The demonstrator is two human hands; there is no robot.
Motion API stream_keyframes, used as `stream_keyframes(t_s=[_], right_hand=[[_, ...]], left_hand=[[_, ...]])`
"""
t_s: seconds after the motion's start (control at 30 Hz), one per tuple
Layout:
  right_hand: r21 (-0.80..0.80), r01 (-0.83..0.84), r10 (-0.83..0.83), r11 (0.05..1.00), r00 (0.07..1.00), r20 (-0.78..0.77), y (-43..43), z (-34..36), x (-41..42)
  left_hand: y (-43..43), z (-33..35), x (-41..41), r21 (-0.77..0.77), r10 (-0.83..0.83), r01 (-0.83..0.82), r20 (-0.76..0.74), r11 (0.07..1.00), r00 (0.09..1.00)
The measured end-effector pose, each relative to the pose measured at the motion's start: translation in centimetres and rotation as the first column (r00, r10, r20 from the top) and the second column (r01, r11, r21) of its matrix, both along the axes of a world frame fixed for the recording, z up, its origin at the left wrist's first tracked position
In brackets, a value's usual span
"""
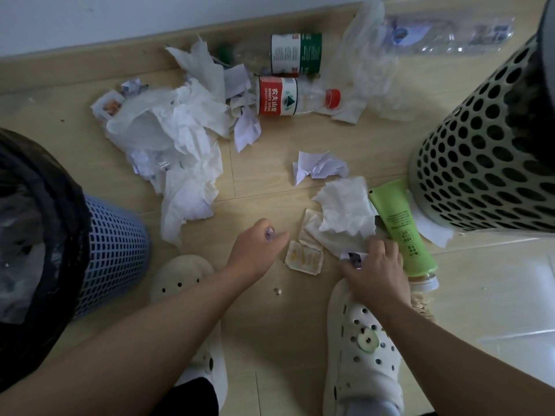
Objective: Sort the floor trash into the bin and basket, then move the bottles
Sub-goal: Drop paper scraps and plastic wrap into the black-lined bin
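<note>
Trash lies scattered on the wooden floor. My left hand (pixel 259 247) is curled around a small purplish scrap, just left of a yellowed sauce packet (pixel 304 258). My right hand (pixel 374 270) grips a small printed paper scrap at the edge of a crumpled white tissue (pixel 345 210). A green tube (pixel 401 228) lies beside that hand. Farther off lie a red-capped water bottle (pixel 295 99), a green-labelled bottle (pixel 295 52) and a clear crushed bottle (pixel 444 33). A big heap of tissues and plastic (pixel 177 136) fills the left middle.
A blue basket with a black liner (pixel 117 250) stands at the left. A perforated pale bin (pixel 486 151) stands at the right. My two white clogs (pixel 365 349) are planted on the floor below my hands. A clear plastic bag (pixel 371 61) lies near the wall.
</note>
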State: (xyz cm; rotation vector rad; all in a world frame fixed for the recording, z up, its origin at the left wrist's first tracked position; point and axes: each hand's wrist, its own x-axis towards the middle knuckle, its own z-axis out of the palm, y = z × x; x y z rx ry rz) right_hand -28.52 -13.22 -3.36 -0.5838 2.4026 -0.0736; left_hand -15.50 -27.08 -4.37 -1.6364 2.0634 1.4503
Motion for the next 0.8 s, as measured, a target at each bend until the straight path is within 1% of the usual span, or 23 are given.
stream_keyframes(t_s=[0.07, 0.13, 0.2, 0.27, 0.4, 0.47, 0.63, 0.7, 0.8], right_hand=[[0.04, -0.034, 0.033, 0.999, 0.999, 0.018, -0.1, -0.3, 0.0], [0.043, -0.037, 0.034, 0.998, 0.997, 0.075, -0.3, -0.6, -0.1], [0.009, -0.009, 0.007, 1.0, 0.992, 0.129, -0.7, -0.8, -0.2], [-0.039, -0.005, 0.011, 0.999, 0.99, 0.139, -1.0, -0.9, -0.1], [-0.157, -0.035, 0.055, 0.987, 0.99, 0.126, -0.8, -0.9, -0.3], [-0.187, -0.055, 0.076, 0.981, 0.991, 0.107, -0.7, -0.8, -0.4], [-0.25, -0.089, 0.09, 0.964, 0.996, -0.008, -1.2, -0.6, -0.7], [-0.281, -0.049, 0.056, 0.958, 0.998, 0.015, -2.0, -0.2, -1.0], [-0.366, 0.074, -0.04, 0.928, 0.994, 0.098, -3.7, 0.7, -1.5]], left_hand=[[0.2, 0.0, 0.1, -0.035, -0.079, 0.08, 0.038, 0.996, 0.996], [0.3, 0.0, 0.1, -0.054, -0.141, 0.144, 0.059, 0.988, 0.988], [0.2, 0.2, -0.1, -0.066, -0.174, 0.18, 0.08, 0.982, 0.981], [0.2, 0.3, -0.3, -0.08, -0.166, 0.173, 0.079, 0.982, 0.983], [0.4, 0.1, -0.8, -0.085, -0.122, 0.123, 0.019, 0.989, 0.992], [0.5, -0.2, -0.9, -0.069, -0.136, 0.137, 0.018, 0.988, 0.991], [0.2, -0.6, -1.4, -0.102, -0.164, 0.166, 0.024, 0.981, 0.986], [-0.3, -0.9, -1.6, -0.149, -0.167, 0.17, 0.032, 0.974, 0.985], [-1.9, -1.5, -2.4, -0.225, -0.201, 0.207, 0.051, 0.952, 0.978]])
